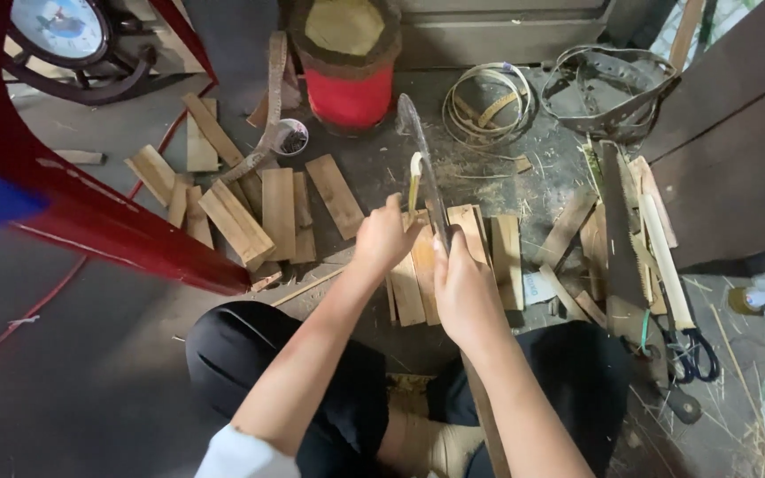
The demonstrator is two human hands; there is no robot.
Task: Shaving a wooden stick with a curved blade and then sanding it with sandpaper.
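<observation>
My left hand [385, 235] grips a short bamboo piece [414, 181] held upright, its pale split end curling at the top. My right hand [464, 296] is closed on the handle of a long dark machete-like knife [420, 150], whose blade points away from me and lies against the bamboo piece. Both hands work above a row of flat wooden slats [491, 248] lying on the ground in front of my knees. My legs in black trousers are folded below.
More wooden slats [250, 212] lie scattered at left by a red frame [108, 235]. A red and tan stool [349, 62], coiled bamboo strips [487, 104], a handsaw [620, 230], scissors [691, 354] and a small cup [291, 136] surround the spot.
</observation>
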